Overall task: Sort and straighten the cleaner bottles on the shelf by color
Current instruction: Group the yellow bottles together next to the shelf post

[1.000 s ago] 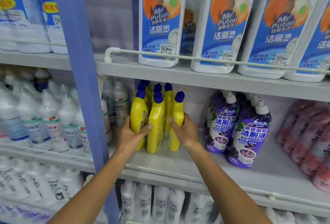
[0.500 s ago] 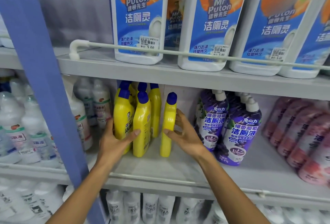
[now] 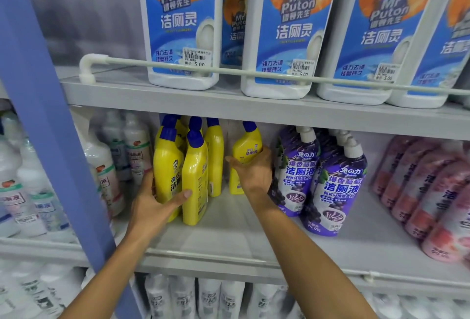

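Middle shelf [image 3: 229,239], centre of frame: a cluster of yellow bottles with blue caps stands left of centre.

Left grip [image 3: 152,206] is clasped on the front-left yellow bottle [image 3: 167,163]. The thumb lies across the bottle's front face low down and the fingers go round its left side. Touching this bottle on its right stands a second yellow bottle [image 3: 194,184], upright. A third yellow bottle [image 3: 215,156] stands behind that one, and more blue caps show at the back of the group.

Right grip [image 3: 254,173], centre of frame, is closed round a lone yellow bottle [image 3: 248,147]. This bottle is held apart from the cluster, with a gap between. The fingers wrap its middle and its blue cap leans towards the right of the frame. Whether its base rests on the shelf cannot be told.

Just right of the right grip: purple containers [image 3: 338,186] with white spouts, upright, in rows.
Far right: pink bottles [image 3: 432,191], blurred.
Left of the cluster: small white bottles [image 3: 137,150].
Upper shelf: large white bottles [image 3: 180,26] with blue labels, behind a white rail [image 3: 254,74].
Left of frame: a blue post [image 3: 38,115] runs top to bottom
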{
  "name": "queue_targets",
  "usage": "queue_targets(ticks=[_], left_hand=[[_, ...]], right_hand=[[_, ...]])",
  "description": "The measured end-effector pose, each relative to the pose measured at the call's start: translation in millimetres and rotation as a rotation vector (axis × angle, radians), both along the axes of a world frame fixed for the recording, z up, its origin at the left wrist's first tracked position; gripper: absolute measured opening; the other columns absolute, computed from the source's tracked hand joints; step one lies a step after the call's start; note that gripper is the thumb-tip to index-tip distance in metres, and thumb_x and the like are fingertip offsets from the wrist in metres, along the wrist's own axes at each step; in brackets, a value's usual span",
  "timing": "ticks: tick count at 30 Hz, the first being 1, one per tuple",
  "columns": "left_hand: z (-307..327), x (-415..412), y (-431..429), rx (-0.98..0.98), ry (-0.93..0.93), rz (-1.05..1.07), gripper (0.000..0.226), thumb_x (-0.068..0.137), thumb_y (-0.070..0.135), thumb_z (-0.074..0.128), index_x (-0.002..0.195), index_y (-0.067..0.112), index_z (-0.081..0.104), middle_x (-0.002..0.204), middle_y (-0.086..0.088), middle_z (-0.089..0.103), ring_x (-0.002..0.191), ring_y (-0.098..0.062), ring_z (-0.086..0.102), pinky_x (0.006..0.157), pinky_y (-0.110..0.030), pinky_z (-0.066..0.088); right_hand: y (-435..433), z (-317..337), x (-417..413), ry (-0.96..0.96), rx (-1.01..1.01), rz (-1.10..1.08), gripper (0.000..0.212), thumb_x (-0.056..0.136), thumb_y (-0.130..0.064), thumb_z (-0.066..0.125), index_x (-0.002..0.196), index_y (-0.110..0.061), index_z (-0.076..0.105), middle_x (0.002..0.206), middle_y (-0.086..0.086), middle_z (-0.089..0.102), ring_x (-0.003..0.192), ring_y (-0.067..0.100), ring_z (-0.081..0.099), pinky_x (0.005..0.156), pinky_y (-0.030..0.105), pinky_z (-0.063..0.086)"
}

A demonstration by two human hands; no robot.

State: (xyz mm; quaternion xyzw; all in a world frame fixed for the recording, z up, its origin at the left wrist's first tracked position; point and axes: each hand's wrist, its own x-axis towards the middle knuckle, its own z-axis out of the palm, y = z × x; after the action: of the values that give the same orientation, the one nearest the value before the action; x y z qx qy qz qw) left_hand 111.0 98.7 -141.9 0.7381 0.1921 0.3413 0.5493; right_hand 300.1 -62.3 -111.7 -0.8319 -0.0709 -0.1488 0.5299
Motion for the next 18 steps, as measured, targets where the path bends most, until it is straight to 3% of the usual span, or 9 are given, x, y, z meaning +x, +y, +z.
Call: queue_targets(ticks=[8, 18], left_hand=[[1, -2, 3, 0.017, 0.015, -0.030, 0.089, 0.053, 0.065, 0.085, 0.132, 0.039, 0.053, 0.114, 0.019, 0.071, 0.109, -0.008, 0.067, 0.098, -0.044, 0.055], [-3, -1, 7, 0.019, 0.036, -0.016, 0.081, 0.055, 0.064, 0.088, 0.126, 0.039, 0.058, 0.108, 0.024, 0.071, 0.103, -0.001, 0.068, 0.093, -0.038, 0.056]], right_hand=[[-1, -9, 7, -0.104, -0.089, -0.022, 0.109, 0.055, -0.077, 0.081, 0.134, -0.012, 0.045, 0.127, 0.010, 0.056, 0.118, 0.032, 0.058, 0.092, 0.044, 0.054], [0, -15, 9, -0.146, -0.109, -0.024, 0.092, 0.063, -0.066, 0.084, 0.129, -0.011, 0.051, 0.120, 0.012, 0.059, 0.112, 0.034, 0.060, 0.089, 0.046, 0.054]])
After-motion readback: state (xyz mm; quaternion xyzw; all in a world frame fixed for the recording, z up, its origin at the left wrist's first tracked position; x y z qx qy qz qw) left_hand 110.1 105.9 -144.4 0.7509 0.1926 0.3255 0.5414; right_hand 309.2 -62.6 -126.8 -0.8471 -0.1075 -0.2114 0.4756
